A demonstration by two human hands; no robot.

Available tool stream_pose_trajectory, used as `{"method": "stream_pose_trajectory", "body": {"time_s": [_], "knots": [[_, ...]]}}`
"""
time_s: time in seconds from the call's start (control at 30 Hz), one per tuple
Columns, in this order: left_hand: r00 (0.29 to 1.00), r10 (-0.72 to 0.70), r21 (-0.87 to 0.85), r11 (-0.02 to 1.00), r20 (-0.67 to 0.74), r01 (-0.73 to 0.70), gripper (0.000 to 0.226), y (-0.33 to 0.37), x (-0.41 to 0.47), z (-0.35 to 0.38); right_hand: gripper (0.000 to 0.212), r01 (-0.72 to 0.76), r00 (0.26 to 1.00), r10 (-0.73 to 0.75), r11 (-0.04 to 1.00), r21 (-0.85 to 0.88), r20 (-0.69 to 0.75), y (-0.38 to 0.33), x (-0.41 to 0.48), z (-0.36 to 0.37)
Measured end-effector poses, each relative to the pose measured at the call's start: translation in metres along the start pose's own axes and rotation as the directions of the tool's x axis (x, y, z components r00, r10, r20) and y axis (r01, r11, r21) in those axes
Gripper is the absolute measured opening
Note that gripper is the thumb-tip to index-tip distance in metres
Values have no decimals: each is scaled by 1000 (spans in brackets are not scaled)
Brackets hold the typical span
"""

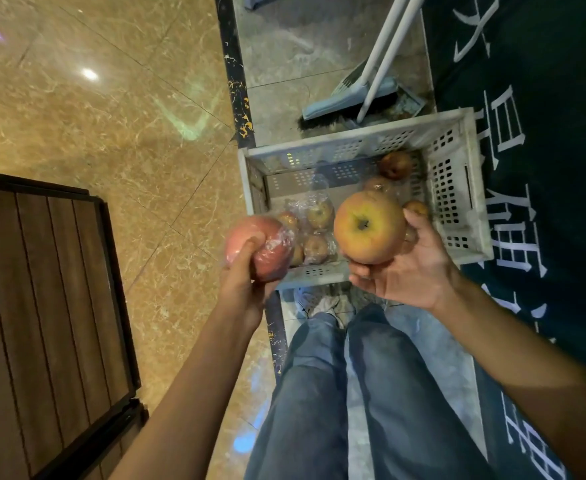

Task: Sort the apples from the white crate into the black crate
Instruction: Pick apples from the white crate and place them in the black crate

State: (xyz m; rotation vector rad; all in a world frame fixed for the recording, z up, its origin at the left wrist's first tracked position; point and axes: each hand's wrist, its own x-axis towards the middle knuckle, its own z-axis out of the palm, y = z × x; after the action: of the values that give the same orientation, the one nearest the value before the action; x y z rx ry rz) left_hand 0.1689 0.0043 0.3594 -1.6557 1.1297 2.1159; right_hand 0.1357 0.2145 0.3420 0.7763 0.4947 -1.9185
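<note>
Left hand (246, 284) wraps round red apple (271, 261); right hand (410, 273) cups yellow apple (369, 226) from beneath.

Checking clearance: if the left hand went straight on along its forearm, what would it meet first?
Probably the wrapped apples in the white crate; height is unclear, so the left hand might pass above.
</note>
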Motion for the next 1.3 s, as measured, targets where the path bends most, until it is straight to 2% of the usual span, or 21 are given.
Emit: {"method": "stream_pose_trajectory", "body": {"time_s": [0.07, 0.1, 0.17, 0.2, 0.23, 0.27, 0.3, 0.33, 0.4, 0.47, 0.53, 0.7, 0.77, 0.93, 1.07, 1.1, 1.13, 1.17, 1.23, 1.27, 1.3], "knots": [[997, -60, -10, 998, -40, 59, 16, -1, 2, -6, 103, 4, 988, 6, 998, -59, 153, -3, -6, 0], [996, -72, 0, 997, -54, 72, 20, -1, 3, -8, 90, -17, 985, 37, 993, -116, 169, -5, -1, 2], [996, -71, 6, 997, -61, 71, 30, 0, 3, -13, 64, 4, 999, 9, 953, -302, 41, -17, -6, -8], [996, -67, 2, 998, -58, 67, 33, 1, 3, -15, 57, 70, 997, -45, 890, -451, 67, -20, -9, -14], [996, -66, -7, 998, -52, 66, 36, 2, 3, -16, 55, 136, 989, -61, 756, -641, 138, -14, -15, -15], [997, -68, -28, 997, -42, 67, 41, 3, 3, -17, 62, 206, 977, -90, 621, -757, 192, -9, -17, 3], [997, -74, -59, 996, -31, 72, 46, 4, 3, -18, 71, 196, 981, -116, 602, -774, 158, -10, -14, 13], [997, -77, -84, 994, -24, 75, 49, 5, 4, -19, 77, 236, 966, -213, 495, -836, 147, -11, -9, 22], [997, -80, -115, 990, -13, 78, 50, 5, 6, -19, 81, 337, 888, -397, 217, -916, 232, -5, -19, 40], [996, -87, -122, 989, -10, 85, 54, 5, 8, -19, 80, 339, 792, -539, -3, -941, 287, 4, -12, 43], [996, -86, -109, 991, -16, 84, 59, 4, 11, -19, 78, 322, 731, -604, -106, -941, 318, 7, -8, 40], [996, -94, -87, 992, -3, 93, 52, 1, 11, -17, 77, 310, 639, -692, -167, -936, 336, 15, -7, 47], [996, -94, -72, 993, 12, 95, 50, -1, 10, -17, 76, 304, 615, -731, -126, -944, 296, 20, -6, 49], [994, -111, -85, 990, 4, 111, 61, -6, 9, -22, 76, 384, 574, -809, 127, -915, 128, 31, 0, 48], [993, -114, -111, 987, 16, 115, 64, -10, 7, -25, 79, 421, 526, -841, 124, -898, 131, 34, 3, 45], [993, -113, -109, 987, 17, 115, 68, -11, 6, -26, 78, 428, 497, -852, 75, -901, 165, 34, 3, 44], [994, -112, -105, 988, 16, 113, 69, -11, 6, -26, 75, 425, 452, -860, -25, -905, 236, 34, 2, 44], [994, -111, -102, 988, 12, 112, 68, -12, 6, -27, 72, 409, 395, -851, -173, -896, 345, 33, 1, 42], [993, -115, -104, 988, 5, 115, 62, -12, 7, -29, 64, 327, 298, -738, -517, -791, 605, 28, 2, 34], [993, -119, -104, 987, 3, 118, 61, -12, 7, -29, 59, 277, 270, -661, -644, -713, 701, 26, 3, 29], [993, -121, -105, 987, -1, 120, 62, -12, 8, -29, 56, 241, 253, -598, -722, -648, 760, 23, 3, 25]]}}
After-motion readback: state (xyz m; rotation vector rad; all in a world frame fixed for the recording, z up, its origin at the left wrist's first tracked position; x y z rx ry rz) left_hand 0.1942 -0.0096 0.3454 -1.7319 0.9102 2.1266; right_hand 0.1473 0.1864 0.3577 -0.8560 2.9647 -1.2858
